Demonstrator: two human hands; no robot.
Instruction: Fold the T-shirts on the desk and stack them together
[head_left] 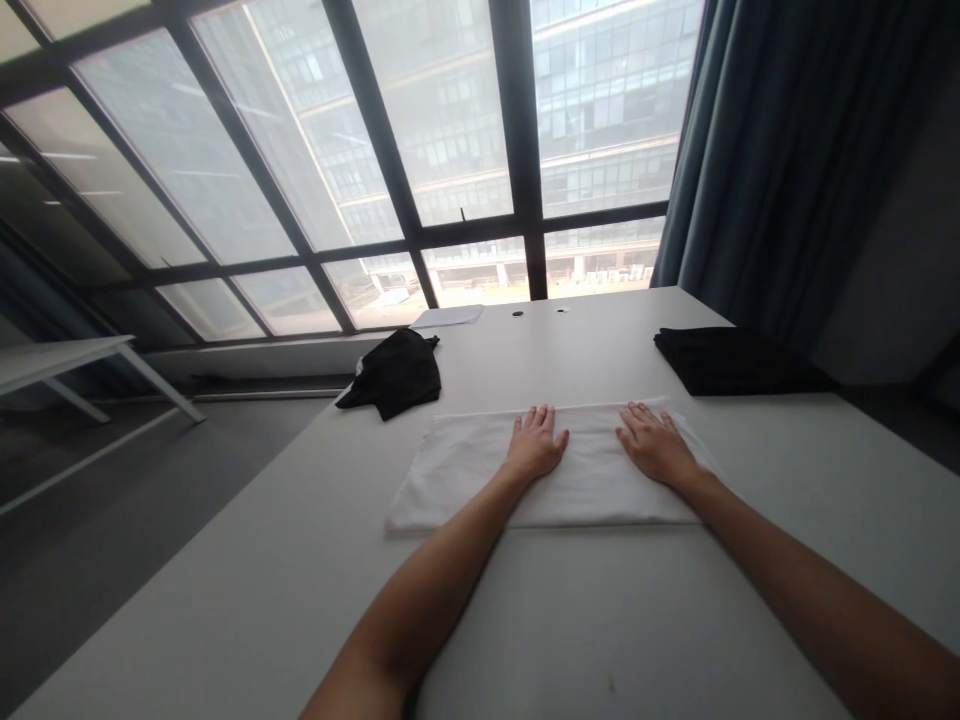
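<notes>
The white cloth point(592, 490) lies flat on the white table point(615, 610), in the middle of the frame and slightly below its centre, directly under the fingers of both hands. The left hand point(536, 443) rests palm down near the middle of the cloth, its fingertips close to the far edge and its thumb pointing to the right of the frame; the right hand point(656, 445) rests palm down on the right part, its fingertips also by the far edge and its thumb turned toward the left hand. The fingers of both hands are stretched out and slightly parted, neither curled nor grasping anything, and a strip of cloth shows between the hands. The cloth is a wide, low shape with a fairly straight near edge, faint wrinkles and a slightly uneven left side. Its right side is partly hidden by the right forearm, and the left forearm crosses part of the near edge. The number of layers is hard to make out, white on white. The palms cannot be seen, and both arms are cut off by the bottom and right of the frame. A crumpled black cloth point(401, 370) lies left of centre, its shape unclear, and a folded black cloth point(739, 362) lies at right, its layers lost in the dark
</notes>
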